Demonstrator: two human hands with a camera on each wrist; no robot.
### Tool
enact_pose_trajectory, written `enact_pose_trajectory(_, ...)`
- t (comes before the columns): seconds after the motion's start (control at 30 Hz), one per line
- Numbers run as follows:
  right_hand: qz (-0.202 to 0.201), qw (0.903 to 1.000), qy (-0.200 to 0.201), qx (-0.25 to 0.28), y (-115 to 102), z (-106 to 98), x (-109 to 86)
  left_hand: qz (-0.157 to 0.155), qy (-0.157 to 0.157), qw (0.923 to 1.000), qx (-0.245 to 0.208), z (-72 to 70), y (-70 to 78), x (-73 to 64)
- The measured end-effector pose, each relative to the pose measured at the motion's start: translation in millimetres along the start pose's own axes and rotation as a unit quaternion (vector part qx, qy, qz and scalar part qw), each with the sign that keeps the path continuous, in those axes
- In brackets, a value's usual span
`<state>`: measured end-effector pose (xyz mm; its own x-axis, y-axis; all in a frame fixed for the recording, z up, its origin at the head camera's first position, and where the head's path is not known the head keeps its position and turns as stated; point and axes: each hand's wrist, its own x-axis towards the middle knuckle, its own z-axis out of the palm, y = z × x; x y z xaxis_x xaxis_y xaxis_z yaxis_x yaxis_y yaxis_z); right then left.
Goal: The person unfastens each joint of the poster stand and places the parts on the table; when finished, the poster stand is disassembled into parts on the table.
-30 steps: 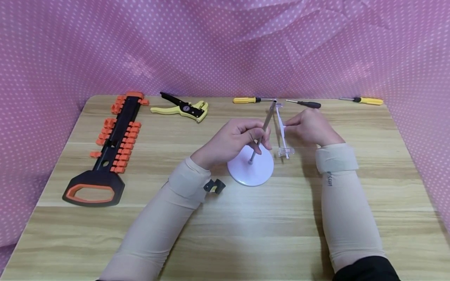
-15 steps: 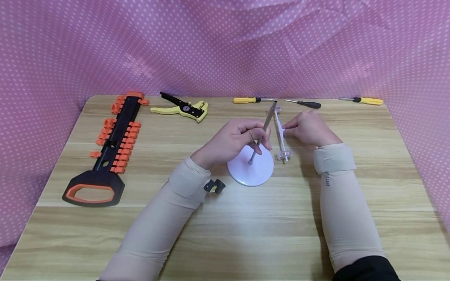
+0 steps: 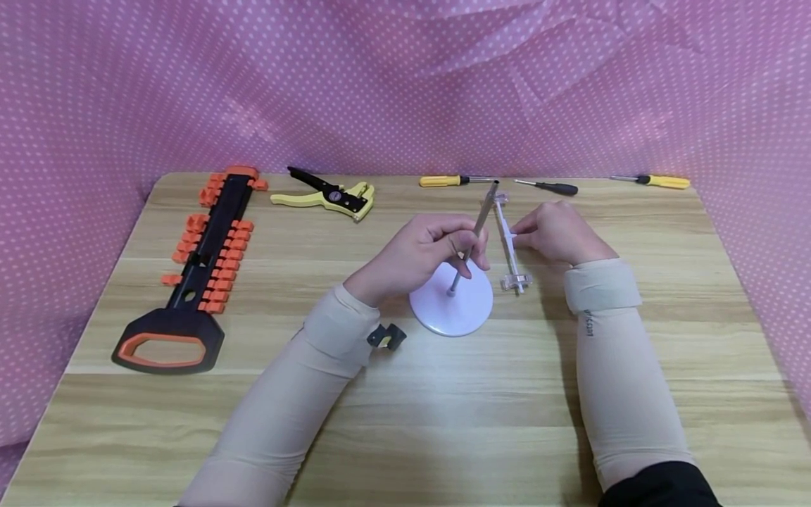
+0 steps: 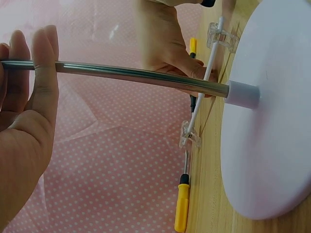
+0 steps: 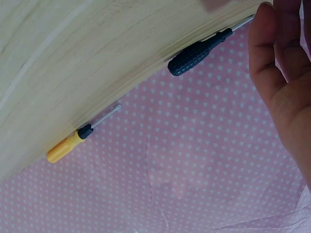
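Soft glare on the tabletop (image 3: 443, 401)

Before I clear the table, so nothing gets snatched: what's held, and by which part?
The left hand grips the slender silver metal rod partway up, above its round white base. The right hand pinches the slim white plastic-looking bar near its middle.
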<state>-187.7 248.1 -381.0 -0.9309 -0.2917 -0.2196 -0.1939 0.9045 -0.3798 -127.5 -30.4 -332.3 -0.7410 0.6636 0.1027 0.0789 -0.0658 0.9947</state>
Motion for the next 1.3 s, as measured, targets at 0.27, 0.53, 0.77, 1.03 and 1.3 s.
enact_pose_trajectory(0.27, -0.003, 1.0, 0.003, -0.006, -0.6, -0.3, -0.9, -0.001, 0.0, 1.0, -0.002, 0.9, 0.4, -0.1)
enact_pose_trajectory(0.53, 0.005, 0.9998, -0.002, 0.021, -2.5, -6.1, -7.2, 0.003, -0.003, 1.0, 0.0, 1.8, 0.5, -0.2)
enact_pose_trajectory(0.77, -0.042, 0.9877, 0.114, 0.099, -26.2, -23.7, -24.7, 0.012, -0.008, 0.9999, -0.001, 1.0, -3.4, 0.4)
enact_pose_trajectory(1.03, -0.128, 0.9288, 0.199, 0.285, -74.6, -48.3, -63.2, 0.01, -0.007, 0.9999, -0.007, 0.0, -3.4, 0.3)
enact_pose_trajectory(1.3, -0.233, 0.8288, 0.167, 0.481, -112.1, -49.2, -88.3, 0.009, -0.012, 0.9999, 0.009, -0.9, -0.5, 0.1)
